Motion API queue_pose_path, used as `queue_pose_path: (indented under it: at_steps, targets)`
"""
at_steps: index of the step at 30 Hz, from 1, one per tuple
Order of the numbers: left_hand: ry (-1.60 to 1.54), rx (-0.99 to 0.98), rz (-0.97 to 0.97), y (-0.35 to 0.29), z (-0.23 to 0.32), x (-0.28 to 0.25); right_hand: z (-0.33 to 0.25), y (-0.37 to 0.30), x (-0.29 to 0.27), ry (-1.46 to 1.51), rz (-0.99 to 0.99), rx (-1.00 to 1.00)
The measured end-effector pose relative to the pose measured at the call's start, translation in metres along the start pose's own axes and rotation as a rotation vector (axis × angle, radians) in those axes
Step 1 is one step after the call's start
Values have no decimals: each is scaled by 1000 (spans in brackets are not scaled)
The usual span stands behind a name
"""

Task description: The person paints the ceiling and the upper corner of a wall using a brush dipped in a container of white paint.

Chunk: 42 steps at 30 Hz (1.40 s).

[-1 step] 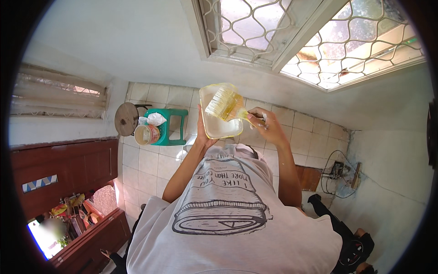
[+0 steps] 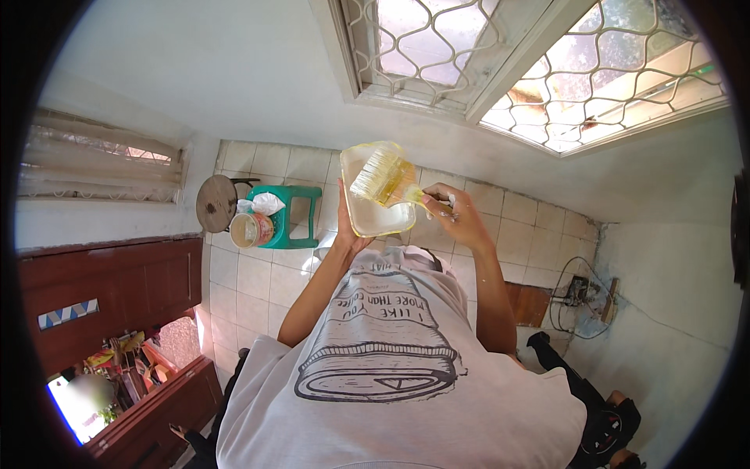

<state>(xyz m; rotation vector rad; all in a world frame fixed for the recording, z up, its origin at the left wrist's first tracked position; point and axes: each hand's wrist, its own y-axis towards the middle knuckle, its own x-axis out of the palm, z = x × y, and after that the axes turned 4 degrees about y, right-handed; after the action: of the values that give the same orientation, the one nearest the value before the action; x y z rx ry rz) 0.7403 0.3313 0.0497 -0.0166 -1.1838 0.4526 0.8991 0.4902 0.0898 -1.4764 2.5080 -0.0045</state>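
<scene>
A wide paintbrush [image 2: 384, 181] with pale, paint-wet bristles and a yellowish handle is in my right hand [image 2: 457, 215], whose fingers are closed round the handle. White paint spots my fingers. The brush head is over a shallow white paint tray [image 2: 361, 221] with a yellow-stained rim; whether the bristles touch the tray is unclear. My left hand [image 2: 348, 227] grips the tray along its left side and lower edge, with most of its fingers hidden beneath.
A green plastic stool [image 2: 303, 194] at left bears a paint bucket [image 2: 244, 231] and a white bag [image 2: 268, 204]. Beside it stands a round-topped stool [image 2: 216, 204]. A looped cable [image 2: 556, 291] lies at right. Other people [image 2: 605, 426] are at the lower edges. Grilled windows [image 2: 594, 86] are ahead.
The brush head has shifted very slightly left over the tray. A person's hand at the lower left has moved a little. Otherwise the scene looks the same.
</scene>
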Motion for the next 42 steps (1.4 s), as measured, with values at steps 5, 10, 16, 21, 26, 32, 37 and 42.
queue_pose_path:
  at_steps: [5,10,16,21,26,32,37,42]
  targets:
    - [50,-11,22,-2,-1,1,-6,0,10,-82,0,-90]
    - [72,-76,50,2,-2,-14,-19,0,15,-112,-36,-50]
    - [148,-165,80,1,0,-11,-17,7,6,-108,-104,-133]
    - [94,-198,82,3,-2,-14,-13,13,2,-118,-130,-150]
    - [88,-198,59,1,3,-11,-15,20,0,-82,-185,-112]
    - [125,-183,91,1,4,-8,-21,21,-1,-83,-215,-100]
    - [78,-212,44,0,-3,-22,-25,15,-1,-85,-199,-113]
    - [24,-213,26,1,-3,-21,-26,12,-3,-151,-174,-56]
